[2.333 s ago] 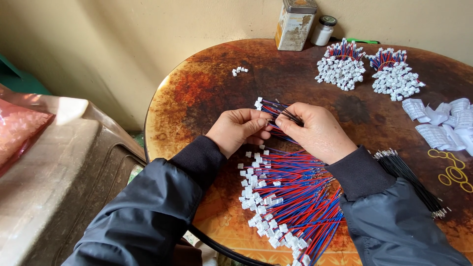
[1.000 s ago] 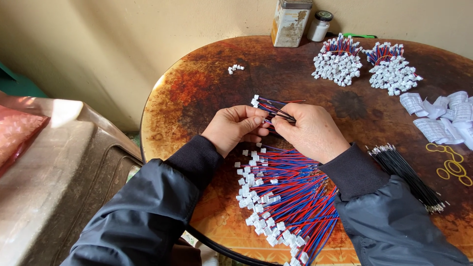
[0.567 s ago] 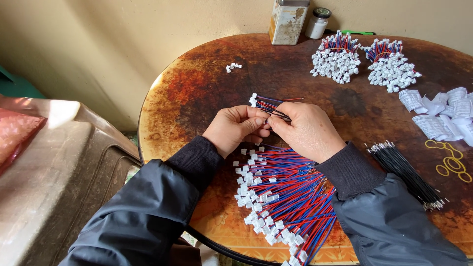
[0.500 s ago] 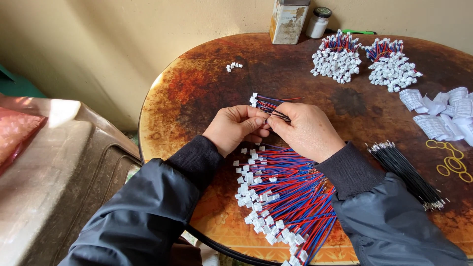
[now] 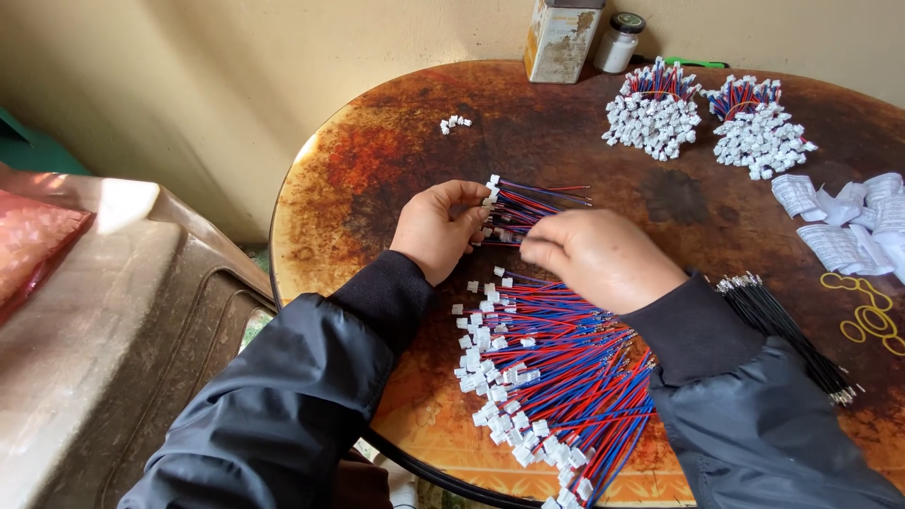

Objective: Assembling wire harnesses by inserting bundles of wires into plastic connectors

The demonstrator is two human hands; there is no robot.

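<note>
Wire bundle (image 5: 537, 203) in both hands, right hand (image 5: 599, 259) perhaps hiding its tail.

A round, rust-mottled table (image 5: 377, 160) is covered with a spread of red-and-blue connector wires (image 5: 556, 377), two bundled heaps (image 5: 707, 118), black wires (image 5: 787, 325), paper slips (image 5: 844, 221), yellow rubber bands (image 5: 872, 316), a tin (image 5: 561, 40) and a jar (image 5: 620, 42)

Two bare hands, left hand (image 5: 436, 229) and right hand (image 5: 603, 258), no rings or gloves seen; dark grey glossy jacket sleeves, creased, ending in black ribbed knit cuffs at both wrists.
</note>
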